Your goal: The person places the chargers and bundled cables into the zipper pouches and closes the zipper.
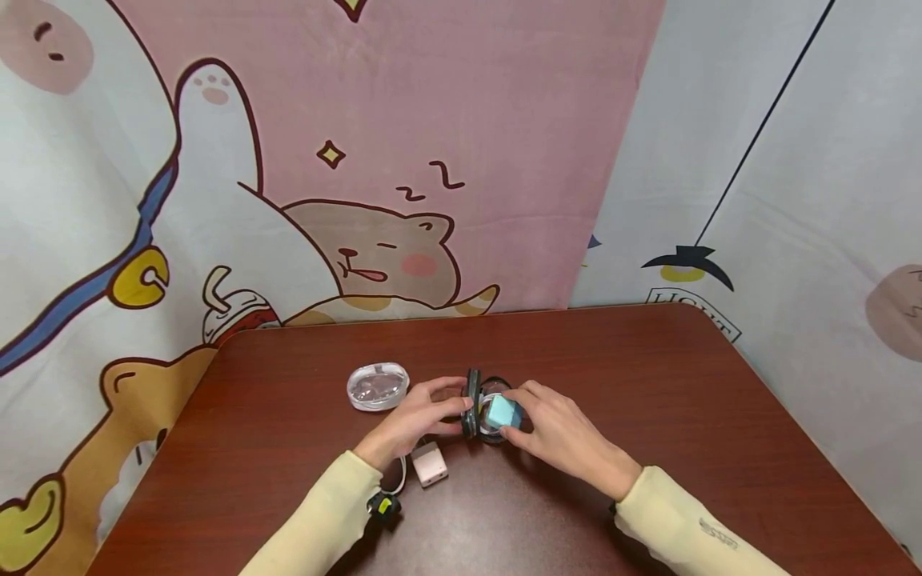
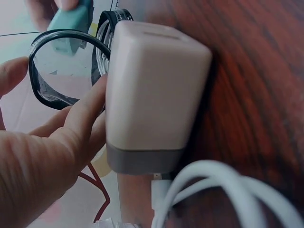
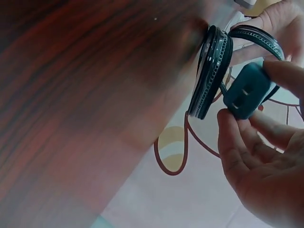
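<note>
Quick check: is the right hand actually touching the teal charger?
Touching. The right wrist view shows the right hand pinching the teal charger, with fingers against its opposite sides.

Charger (image 3: 247, 89) beside case (image 3: 212, 73), above table (image 3: 71, 104)

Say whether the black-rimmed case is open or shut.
Open. Both wrist views show the case with its two black rims spread apart. The left hand grips it; the right hand holds a teal charger.

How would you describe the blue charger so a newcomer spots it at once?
On the red-brown table, find the open, black-edged case. By it, the right hand pinches the blue charger, whose colour distinguishes it from the pale pink charger.
</note>
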Motion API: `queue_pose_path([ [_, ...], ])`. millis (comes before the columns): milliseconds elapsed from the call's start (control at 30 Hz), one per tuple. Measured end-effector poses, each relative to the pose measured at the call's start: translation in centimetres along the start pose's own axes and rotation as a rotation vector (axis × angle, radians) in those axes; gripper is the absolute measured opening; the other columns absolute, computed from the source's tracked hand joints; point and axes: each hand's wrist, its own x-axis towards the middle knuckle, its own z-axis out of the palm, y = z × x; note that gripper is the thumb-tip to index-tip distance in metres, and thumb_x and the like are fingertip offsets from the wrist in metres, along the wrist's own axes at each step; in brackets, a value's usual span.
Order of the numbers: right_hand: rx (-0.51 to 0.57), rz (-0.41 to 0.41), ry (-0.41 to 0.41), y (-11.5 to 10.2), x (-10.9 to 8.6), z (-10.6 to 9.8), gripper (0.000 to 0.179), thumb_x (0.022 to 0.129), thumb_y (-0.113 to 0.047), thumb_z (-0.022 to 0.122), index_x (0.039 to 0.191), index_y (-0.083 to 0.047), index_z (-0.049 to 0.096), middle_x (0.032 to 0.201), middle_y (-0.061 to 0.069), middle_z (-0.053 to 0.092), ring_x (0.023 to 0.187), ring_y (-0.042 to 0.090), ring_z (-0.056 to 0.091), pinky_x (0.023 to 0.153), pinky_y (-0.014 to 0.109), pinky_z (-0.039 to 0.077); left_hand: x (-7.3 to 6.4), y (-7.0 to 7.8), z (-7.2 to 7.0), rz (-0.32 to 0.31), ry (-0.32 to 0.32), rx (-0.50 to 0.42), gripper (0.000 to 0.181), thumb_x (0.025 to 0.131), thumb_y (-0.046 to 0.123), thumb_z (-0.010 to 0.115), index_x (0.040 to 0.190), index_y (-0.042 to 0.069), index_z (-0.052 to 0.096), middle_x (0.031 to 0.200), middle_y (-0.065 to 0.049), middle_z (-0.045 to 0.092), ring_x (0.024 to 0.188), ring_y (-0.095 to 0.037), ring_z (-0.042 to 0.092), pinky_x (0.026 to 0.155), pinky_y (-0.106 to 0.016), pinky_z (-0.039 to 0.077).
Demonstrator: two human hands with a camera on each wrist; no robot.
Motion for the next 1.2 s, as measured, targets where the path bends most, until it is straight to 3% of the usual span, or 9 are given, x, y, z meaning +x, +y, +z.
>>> queue_pose_path([
  [433,0.012,0.106,0.027,0.0,2.1,1.7,0.043,0.088,-0.026,0.084,0.118,0.0,0.069,0.1,0.007,0.066,0.081,0.014,0.062,0.071,0.033,0.057,0.1,0.0,0.1,-0.004,-0.003,-0.005,0.06,0.099,0.016,0.068,0.151,-0.004,0.046,0.143,-0.027,0.053,0.112,-0.026,0.067,0.093,-0.049,0.057],
  [867,-0.137,0.092,0.024,0.2,2.7,2.9,0.039,0.086,-0.03,0.086,0.097,-0.005,0.058,0.074,0.002,0.053,0.058,0.014,0.051,0.049,0.031,0.047,0.0,0.0,0.1,-0.008,-0.004,0.002,0.06,0.099,0.02,0.068,0.149,-0.005,0.047,0.145,-0.024,0.054,0.113,-0.028,0.069,0.096,-0.051,0.055],
  [1067,-0.097,0.083,-0.03,0.1,2.5,2.7,0.049,0.084,-0.041,0.087,0.102,-0.005,0.059,0.076,0.001,0.056,0.06,0.011,0.051,0.05,0.029,0.047,-0.1,0.1,0.1,-0.016,0.008,0.014,0.059,0.099,0.02,0.068,0.148,-0.005,0.048,0.139,-0.024,0.059,0.11,-0.03,0.07,0.096,-0.051,0.055],
  [1200,-0.039,0.087,-0.066,0.3,2.3,2.2,0.045,0.086,-0.039,0.086,0.105,-0.006,0.061,0.081,0.0,0.06,0.064,0.01,0.054,0.056,0.029,0.049,0.0,0.0,0.1,-0.009,0.012,0.023,0.058,0.099,0.02,0.067,0.147,-0.007,0.048,0.131,-0.023,0.064,0.107,-0.031,0.07,0.096,-0.052,0.055],
])
